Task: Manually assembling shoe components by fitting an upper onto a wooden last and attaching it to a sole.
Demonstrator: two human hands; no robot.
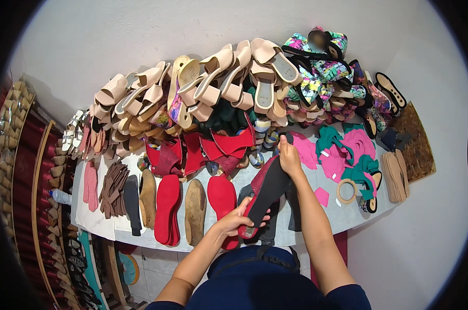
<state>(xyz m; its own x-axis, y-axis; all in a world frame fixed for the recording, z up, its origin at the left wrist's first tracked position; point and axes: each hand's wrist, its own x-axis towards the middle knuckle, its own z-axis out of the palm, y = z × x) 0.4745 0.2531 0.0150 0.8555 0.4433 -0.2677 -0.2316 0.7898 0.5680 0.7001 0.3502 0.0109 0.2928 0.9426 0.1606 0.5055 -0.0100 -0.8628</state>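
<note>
I hold a long insole (267, 191), black on top with a red edge, slanted over the white worktable (97, 219). My left hand (236, 221) grips its near heel end. My right hand (288, 155) pinches its far toe end. More dark sole pieces (294, 206) lie under it on the table. Just left of my left hand lies a red insole (222, 199).
Red insole stack (168, 209), tan insoles (195, 211) and brown strips (112, 188) lie to the left. Beige sandals (203, 85) and patterned sandals (322, 72) pile along the wall. Pink and teal cut pieces (342, 150), a tape roll (346, 191) and tan soles (396, 175) sit right.
</note>
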